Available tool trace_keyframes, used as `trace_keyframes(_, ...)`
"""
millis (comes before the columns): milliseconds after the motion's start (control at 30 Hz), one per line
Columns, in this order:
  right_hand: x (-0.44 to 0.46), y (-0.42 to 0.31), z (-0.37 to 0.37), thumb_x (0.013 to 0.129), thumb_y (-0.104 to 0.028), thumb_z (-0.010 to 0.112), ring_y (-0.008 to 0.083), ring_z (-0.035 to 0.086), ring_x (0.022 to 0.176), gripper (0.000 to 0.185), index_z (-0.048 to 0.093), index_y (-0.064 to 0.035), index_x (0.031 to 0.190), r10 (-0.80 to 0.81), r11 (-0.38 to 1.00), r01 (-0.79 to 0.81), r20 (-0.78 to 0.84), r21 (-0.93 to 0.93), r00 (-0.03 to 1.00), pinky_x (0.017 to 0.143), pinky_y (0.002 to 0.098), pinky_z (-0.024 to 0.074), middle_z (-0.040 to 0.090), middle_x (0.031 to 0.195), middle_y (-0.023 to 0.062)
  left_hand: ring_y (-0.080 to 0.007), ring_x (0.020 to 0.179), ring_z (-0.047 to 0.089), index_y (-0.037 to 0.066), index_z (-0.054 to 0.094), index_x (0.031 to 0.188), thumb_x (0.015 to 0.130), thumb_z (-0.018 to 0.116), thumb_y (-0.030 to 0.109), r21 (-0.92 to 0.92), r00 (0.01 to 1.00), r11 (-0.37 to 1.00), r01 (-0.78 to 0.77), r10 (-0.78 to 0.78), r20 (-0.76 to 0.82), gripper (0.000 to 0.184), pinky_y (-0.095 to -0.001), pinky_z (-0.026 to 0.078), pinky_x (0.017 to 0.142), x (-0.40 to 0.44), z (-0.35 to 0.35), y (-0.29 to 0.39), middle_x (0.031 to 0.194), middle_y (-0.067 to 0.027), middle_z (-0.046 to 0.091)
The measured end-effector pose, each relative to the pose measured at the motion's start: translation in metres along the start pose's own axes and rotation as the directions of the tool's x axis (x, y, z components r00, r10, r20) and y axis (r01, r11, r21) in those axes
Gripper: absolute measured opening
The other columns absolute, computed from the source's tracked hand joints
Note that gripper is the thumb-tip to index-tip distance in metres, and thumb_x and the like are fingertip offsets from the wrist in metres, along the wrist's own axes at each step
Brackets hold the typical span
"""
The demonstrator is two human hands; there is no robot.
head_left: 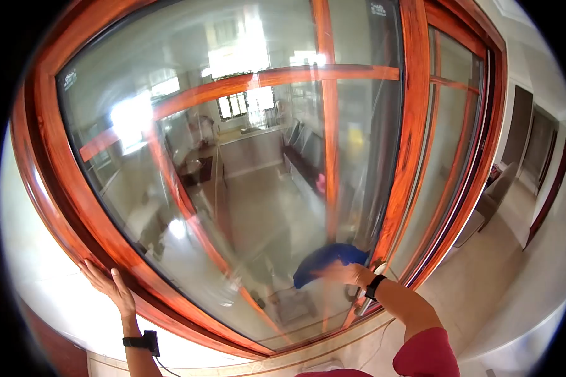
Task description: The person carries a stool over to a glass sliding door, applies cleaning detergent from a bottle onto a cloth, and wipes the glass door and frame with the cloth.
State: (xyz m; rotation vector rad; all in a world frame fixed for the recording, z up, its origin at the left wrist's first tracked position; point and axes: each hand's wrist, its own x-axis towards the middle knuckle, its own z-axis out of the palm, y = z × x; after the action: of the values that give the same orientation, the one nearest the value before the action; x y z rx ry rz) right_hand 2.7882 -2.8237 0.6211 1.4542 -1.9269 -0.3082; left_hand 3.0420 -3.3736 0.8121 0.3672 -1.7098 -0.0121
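Observation:
A large glass sliding door (412,81) with a red-brown wooden frame fills the middle of the head view. My right hand (343,274) holds a blue cloth (324,259) against the low right part of the glass pane (277,213). Motion blurs its fingers, and part of the cloth lies under them. At the lower left, my left hand (112,290) rests on the outer edge of the wooden frame with its fingers stretched out and nothing in them. A dark band sits on each wrist.
A metal door handle (360,305) is close below my right wrist. Another glass panel (446,125) stands at the right. Beyond it, a chair (498,195) stands along a tiled hallway. Reflections and a room with a window (233,105) show in the glass.

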Motion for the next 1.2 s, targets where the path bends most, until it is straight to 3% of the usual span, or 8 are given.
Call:
trace_keyframes(100, 0.049, 0.038, -0.049, 0.092, -0.027, 0.041, 0.0172, 0.049, 0.121, 0.046, 0.044, -0.0219, 0.138, 0.102, 0.957, -0.202, 0.411, 0.207, 0.906, 0.1, 0.0354, 0.039, 0.05, 0.136, 0.0016, -0.0355, 0.144, 0.002, 0.009, 0.012, 0.15, 0.098, 0.037, 0.047, 0.01, 1.0, 1.0, -0.017, 0.017, -0.009, 0.069, -0.0517, 0.002, 0.113, 0.0, 0.002, -0.005, 0.156, -0.0179, 0.003)
trace_keyframes(133, 0.043, 0.06, -0.021, 0.094, -0.028, 0.038, 0.0192, 0.049, 0.122, 0.043, 0.044, -0.0284, 0.136, 0.119, 0.819, -0.009, 0.155, -0.574, 0.981, 0.105, 0.0487, 0.0329, 0.052, 0.134, 0.0022, -0.0354, 0.144, 0.002, 0.009, 0.012, 0.15, 0.098, 0.037, 0.047, 0.015, 1.0, 1.0, -0.014, 0.015, -0.012, 0.069, -0.0517, 0.001, 0.113, -0.001, 0.003, -0.003, 0.156, -0.0179, 0.003)
trace_keyframes(200, 0.14, 0.112, -0.203, 0.088, -0.042, 0.05, 0.0249, 0.056, 0.107, 0.041, 0.053, -0.0311, 0.127, 0.21, 0.915, -0.354, 0.519, 0.194, 0.828, 0.098, 0.0782, 0.0053, 0.064, 0.101, 0.0058, -0.0354, 0.144, 0.002, 0.008, 0.011, 0.15, 0.098, 0.037, 0.047, 0.016, 1.0, 1.0, -0.014, 0.014, -0.019, 0.07, -0.0518, 0.001, 0.113, 0.001, 0.002, -0.002, 0.156, -0.0178, 0.003)
trace_keyframes(300, 0.177, 0.2, -0.269, 0.082, -0.039, 0.058, 0.0339, 0.052, 0.113, 0.044, 0.059, -0.0206, 0.123, 0.214, 0.926, -0.353, -0.585, -0.132, 0.782, 0.105, 0.0677, 0.0113, 0.061, 0.116, 0.0112, -0.0357, 0.144, 0.002, 0.008, 0.011, 0.15, 0.098, 0.037, 0.047, 0.002, 1.0, 1.0, -0.005, 0.005, -0.01, 0.07, -0.0521, 0.001, 0.113, 0.001, 0.002, -0.001, 0.156, -0.0177, 0.003)
trace_keyframes(433, 0.237, 0.273, -0.347, 0.095, -0.049, 0.04, 0.0428, 0.026, 0.134, 0.063, 0.039, -0.0039, 0.139, 0.536, 0.65, -0.724, -0.815, 0.233, 0.219, 0.109, 0.0567, 0.0134, 0.029, 0.148, 0.0233, -0.0365, 0.144, 0.002, 0.008, 0.011, 0.15, 0.098, 0.035, 0.048, 0.02, 1.0, 1.0, -0.012, 0.012, -0.023, 0.07, -0.0525, 0.002, 0.113, 0.001, 0.006, -0.004, 0.156, -0.0177, 0.003)
trace_keyframes(700, 0.225, 0.041, -0.164, 0.091, -0.038, 0.05, 0.0339, 0.046, 0.119, 0.048, 0.045, -0.0199, 0.136, 0.439, 0.884, -0.378, -0.215, 0.275, 0.872, 0.099, 0.057, 0.0249, 0.047, 0.136, 0.0077, -0.0359, 0.144, 0.002, 0.007, 0.012, 0.15, 0.098, 0.037, 0.048, 0.012, 0.999, 1.0, -0.004, 0.004, -0.033, 0.071, -0.0514, 0.003, 0.113, 0.002, 0.008, 0.004, 0.156, -0.018, 0.004)
trace_keyframes(967, 0.172, 0.026, -0.107, 0.1, -0.033, 0.041, 0.0229, 0.054, 0.109, 0.044, 0.05, 0.0022, 0.124, -0.168, -0.03, -0.487, 0.475, 0.873, 0.863, 0.095, 0.0334, 0.0446, 0.056, 0.123, 0.0078, -0.0358, 0.144, 0.003, 0.006, 0.013, 0.15, 0.097, 0.041, 0.046, 0.003, 0.999, 0.999, -0.034, 0.034, -0.019, 0.071, -0.0505, 0.003, 0.113, 0.002, 0.001, -0.003, 0.156, -0.0188, 0.006)
trace_keyframes(1200, 0.286, 0.211, -0.305, 0.088, -0.034, 0.053, 0.0336, 0.048, 0.115, 0.044, 0.054, -0.0139, 0.127, 0.067, 0.981, -0.162, -0.608, -0.104, 0.791, 0.103, 0.0631, 0.0187, 0.053, 0.128, 0.0102, -0.0356, 0.144, 0.003, 0.006, 0.014, 0.149, 0.097, 0.042, 0.042, -0.01, 0.999, 0.999, -0.045, 0.044, -0.032, 0.069, -0.0499, 0.004, 0.113, 0.003, 0.002, 0.003, 0.156, -0.0182, 0.006)
